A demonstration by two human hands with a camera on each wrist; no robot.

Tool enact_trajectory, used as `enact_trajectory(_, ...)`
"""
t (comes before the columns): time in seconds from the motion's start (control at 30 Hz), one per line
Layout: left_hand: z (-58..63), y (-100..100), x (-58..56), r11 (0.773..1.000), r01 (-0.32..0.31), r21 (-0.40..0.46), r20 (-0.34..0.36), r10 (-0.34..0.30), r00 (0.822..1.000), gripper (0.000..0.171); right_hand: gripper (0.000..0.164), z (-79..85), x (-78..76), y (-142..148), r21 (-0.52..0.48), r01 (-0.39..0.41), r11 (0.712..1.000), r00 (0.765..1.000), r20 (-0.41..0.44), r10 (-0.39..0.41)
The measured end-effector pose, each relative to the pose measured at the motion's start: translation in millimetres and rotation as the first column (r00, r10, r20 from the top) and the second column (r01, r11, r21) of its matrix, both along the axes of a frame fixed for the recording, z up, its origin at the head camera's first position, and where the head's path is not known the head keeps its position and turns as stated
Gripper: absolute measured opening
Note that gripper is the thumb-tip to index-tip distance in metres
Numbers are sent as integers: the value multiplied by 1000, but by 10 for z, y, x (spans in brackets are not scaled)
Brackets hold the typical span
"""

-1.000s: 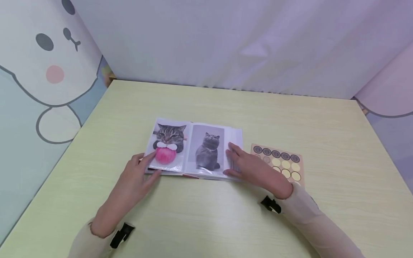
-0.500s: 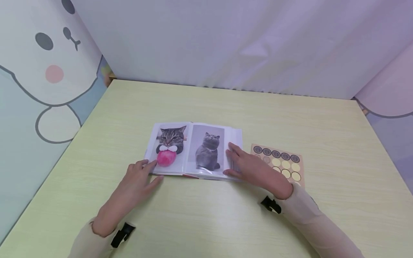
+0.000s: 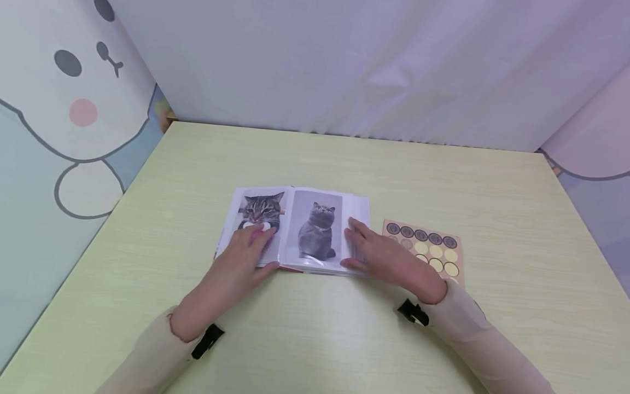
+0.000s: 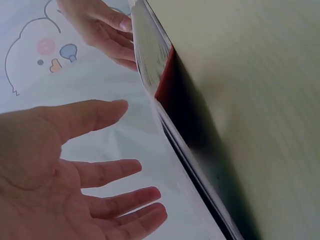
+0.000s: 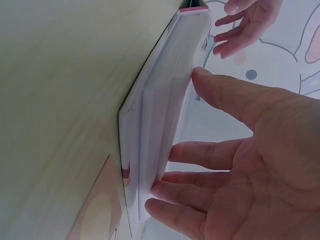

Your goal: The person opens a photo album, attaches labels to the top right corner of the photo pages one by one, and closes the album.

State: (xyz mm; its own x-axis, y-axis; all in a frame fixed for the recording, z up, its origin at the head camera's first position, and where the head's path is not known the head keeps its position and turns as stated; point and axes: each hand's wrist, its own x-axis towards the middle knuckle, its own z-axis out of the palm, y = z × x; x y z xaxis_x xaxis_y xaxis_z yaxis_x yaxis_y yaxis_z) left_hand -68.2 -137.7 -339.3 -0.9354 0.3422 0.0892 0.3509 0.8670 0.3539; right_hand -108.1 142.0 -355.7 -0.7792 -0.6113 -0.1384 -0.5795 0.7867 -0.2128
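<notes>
A photo album (image 3: 346, 205) lies spread on the table, its plastic sleeves showing cat pictures. The left page has a tabby cat photo (image 3: 262, 208), partly covered by my left hand (image 3: 233, 269). In the left wrist view that hand (image 4: 65, 165) has spread fingers standing a little apart from the page. On the right page is a grey cat photo (image 3: 316, 230). My right hand (image 3: 386, 256) rests its fingertips along that page's outer edge; the right wrist view shows the thumb and fingers extended against the thick stack of pages (image 5: 167, 95).
A brown sheet with rows of round stickers (image 3: 435, 251), dark ones on top and pale ones below, lies right of the album, partly beneath the right forearm. A pale curtain (image 3: 344, 71) hangs behind the wooden table (image 3: 315, 350).
The left page, slightly raised a second ago, has settled flat. My left hand has moved right and up, from the page's lower left corner to over the tabby photo. The right hand stays put.
</notes>
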Motion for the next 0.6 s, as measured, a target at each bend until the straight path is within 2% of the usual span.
enact_trajectory(0.17, -11, 180, -55, 995, 104, -2, -32, -104, 994, 60, 65, 6, -2, 1, 3, 3, 1000, 1000, 8, -3)
enact_trajectory(0.37, -31, 352, -135, 978, 206, -45, -11, -206, 978, 57, 68, 22, -3, -4, 10, 15, 1000, 1000, 21, -16)
enact_trajectory(0.6, -38, 506, -186, 959, 232, -160, 51, -227, 973, 49, 68, 10, -10, -1, 13, 15, 1000, 1000, -2, -15)
